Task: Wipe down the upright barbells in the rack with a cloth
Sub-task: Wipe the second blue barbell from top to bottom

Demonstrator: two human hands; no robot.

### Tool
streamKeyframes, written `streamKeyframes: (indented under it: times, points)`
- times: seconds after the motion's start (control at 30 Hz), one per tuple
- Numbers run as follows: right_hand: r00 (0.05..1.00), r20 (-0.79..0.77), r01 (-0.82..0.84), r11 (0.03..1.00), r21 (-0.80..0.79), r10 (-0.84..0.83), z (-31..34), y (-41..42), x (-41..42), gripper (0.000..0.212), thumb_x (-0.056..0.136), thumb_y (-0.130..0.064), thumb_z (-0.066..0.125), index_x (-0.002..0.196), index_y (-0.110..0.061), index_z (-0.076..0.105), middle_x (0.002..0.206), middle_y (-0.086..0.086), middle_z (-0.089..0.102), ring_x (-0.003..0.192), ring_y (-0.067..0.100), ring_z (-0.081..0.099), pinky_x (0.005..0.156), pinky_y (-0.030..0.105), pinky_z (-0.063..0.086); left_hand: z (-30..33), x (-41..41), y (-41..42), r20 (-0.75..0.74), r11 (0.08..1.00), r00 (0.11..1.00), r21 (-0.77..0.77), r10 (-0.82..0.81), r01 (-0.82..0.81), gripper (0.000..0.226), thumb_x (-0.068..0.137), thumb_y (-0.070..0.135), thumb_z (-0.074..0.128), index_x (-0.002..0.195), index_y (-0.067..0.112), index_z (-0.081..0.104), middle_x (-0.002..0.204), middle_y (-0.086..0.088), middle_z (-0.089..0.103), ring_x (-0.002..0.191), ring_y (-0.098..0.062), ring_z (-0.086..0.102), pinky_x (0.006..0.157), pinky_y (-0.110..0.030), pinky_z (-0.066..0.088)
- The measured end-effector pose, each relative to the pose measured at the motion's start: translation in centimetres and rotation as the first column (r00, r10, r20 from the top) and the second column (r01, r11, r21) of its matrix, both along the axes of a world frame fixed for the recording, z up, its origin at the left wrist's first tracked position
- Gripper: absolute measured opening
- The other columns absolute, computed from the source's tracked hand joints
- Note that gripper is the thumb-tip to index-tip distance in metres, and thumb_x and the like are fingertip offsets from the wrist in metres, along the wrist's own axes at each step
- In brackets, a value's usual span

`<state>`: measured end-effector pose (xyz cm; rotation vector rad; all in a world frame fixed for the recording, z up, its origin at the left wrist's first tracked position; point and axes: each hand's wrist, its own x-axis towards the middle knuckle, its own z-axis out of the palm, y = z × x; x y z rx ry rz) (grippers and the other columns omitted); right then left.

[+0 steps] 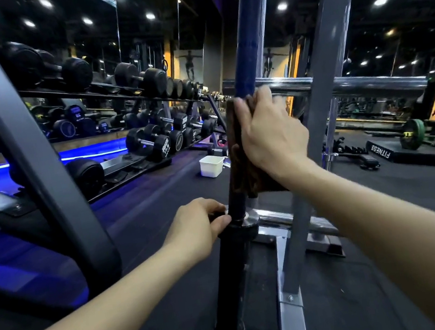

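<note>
An upright barbell (248,44) with a dark blue shaft and a black sleeve (229,278) at its foot stands in a grey steel rack (334,44). My right hand (271,132) wraps a dark brown cloth (242,166) around the shaft at mid height, fingers curled over the cloth. Lower down, my left hand (197,225) grips the bar at its collar, just above the black sleeve. A second chrome bar foot (254,202) shows behind the cloth.
A white plastic tub (211,165) sits on the black rubber floor behind the bar. Dumbbell racks (140,91) line the mirrored wall on the left. A dark bench frame (21,154) stands close at my left. A loaded barbell (412,133) lies far right.
</note>
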<state>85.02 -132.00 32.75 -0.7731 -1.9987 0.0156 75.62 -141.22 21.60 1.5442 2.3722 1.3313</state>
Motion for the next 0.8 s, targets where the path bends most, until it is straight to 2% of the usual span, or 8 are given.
streamKeyframes:
  times: [0.1, 0.23, 0.3, 0.47, 0.6, 0.67, 0.73, 0.8]
  points:
    - [1.0, -0.003, 0.025, 0.999, 0.027, -0.025, -1.8, 0.4, -0.3, 0.041, 0.098, -0.054, 0.026, 0.119, -0.021, 0.039, 0.116, 0.007, 0.05, 0.095, 0.038, 0.059, 0.068, 0.039, 0.036, -0.2, -0.3, 0.2, -0.013, 1.0, 1.0, 0.018, 0.006, -0.006, 0.022, 0.09, 0.027, 0.063, 0.111, 0.021, 0.068, 0.105, 0.009, 0.067, 0.098, -0.008, 0.062, 0.086, -0.019, 0.044]
    - [0.957, 0.289, 0.039, 0.996, -0.083, -0.013, -8.0, 0.2, 1.5, 0.044, 0.096, -0.057, 0.027, 0.125, -0.025, 0.036, 0.124, 0.005, 0.044, 0.105, 0.038, 0.057, 0.069, 0.04, 0.035, -0.1, -0.4, 0.3, -0.06, 1.0, 0.998, 0.008, 0.023, -0.023, 0.022, 0.089, 0.028, 0.064, 0.11, 0.022, 0.069, 0.105, 0.006, 0.066, 0.099, -0.011, 0.061, 0.084, -0.02, 0.042]
    - [0.937, 0.349, 0.037, 0.996, -0.086, -0.004, -7.7, 0.6, 2.1, 0.044, 0.095, -0.059, 0.028, 0.122, -0.026, 0.039, 0.126, 0.005, 0.041, 0.104, 0.038, 0.057, 0.071, 0.04, 0.036, 0.0, -0.2, 0.2, -0.079, 0.999, 0.996, -0.001, 0.035, -0.035, 0.022, 0.089, 0.029, 0.063, 0.11, 0.022, 0.07, 0.105, 0.005, 0.067, 0.1, -0.013, 0.061, 0.085, -0.023, 0.043]
    - [0.988, 0.126, -0.086, 0.994, -0.072, 0.095, -3.3, 1.2, 1.5, 0.037, 0.096, -0.059, 0.03, 0.099, -0.023, 0.039, 0.124, 0.007, 0.038, 0.09, 0.035, 0.059, 0.07, 0.037, 0.039, -0.3, 0.1, 0.1, -0.025, 0.999, 0.999, 0.009, 0.035, -0.035, 0.022, 0.089, 0.029, 0.064, 0.11, 0.022, 0.068, 0.104, 0.009, 0.068, 0.091, -0.003, 0.059, 0.076, -0.013, 0.038]
    - [0.983, 0.041, -0.17, 0.975, -0.14, 0.177, -4.4, 1.6, 1.0, 0.037, 0.096, -0.056, 0.032, 0.113, -0.025, 0.041, 0.123, 0.004, 0.038, 0.098, 0.035, 0.056, 0.075, 0.042, 0.043, -0.6, -0.2, 0.2, -0.038, 0.999, 0.999, 0.035, 0.02, -0.019, 0.019, 0.089, 0.029, 0.064, 0.107, 0.024, 0.07, 0.094, 0.014, 0.066, 0.083, 0.001, 0.058, 0.065, -0.002, 0.036]
    - [0.972, 0.15, -0.153, 0.973, -0.172, 0.179, -6.0, 2.0, 1.7, 0.038, 0.095, -0.056, 0.034, 0.118, -0.025, 0.04, 0.122, 0.004, 0.037, 0.101, 0.036, 0.056, 0.076, 0.042, 0.042, -0.6, -0.3, 0.2, -0.046, 0.999, 0.999, 0.034, 0.012, -0.01, 0.019, 0.089, 0.027, 0.065, 0.106, 0.023, 0.07, 0.094, 0.013, 0.066, 0.082, 0.0, 0.058, 0.065, -0.002, 0.037]
    - [0.913, 0.383, -0.091, 0.984, -0.153, 0.143, -8.2, 2.2, 2.8, 0.037, 0.094, -0.058, 0.035, 0.114, -0.027, 0.041, 0.118, 0.005, 0.037, 0.102, 0.036, 0.057, 0.074, 0.04, 0.039, -0.6, -0.3, 0.2, -0.036, 0.999, 0.999, 0.028, 0.017, -0.016, 0.021, 0.089, 0.027, 0.064, 0.108, 0.022, 0.07, 0.103, 0.009, 0.067, 0.089, -0.003, 0.06, 0.076, -0.011, 0.04]
    - [0.873, 0.471, -0.066, 0.987, -0.144, 0.127, -9.4, 2.1, 3.2, 0.039, 0.093, -0.061, 0.034, 0.11, -0.027, 0.043, 0.114, 0.004, 0.036, 0.101, 0.036, 0.057, 0.072, 0.038, 0.038, -0.5, -0.1, 0.1, -0.026, 0.999, 0.999, 0.022, 0.028, -0.027, 0.022, 0.089, 0.027, 0.064, 0.11, 0.022, 0.069, 0.108, 0.007, 0.067, 0.097, -0.007, 0.062, 0.086, -0.019, 0.043]
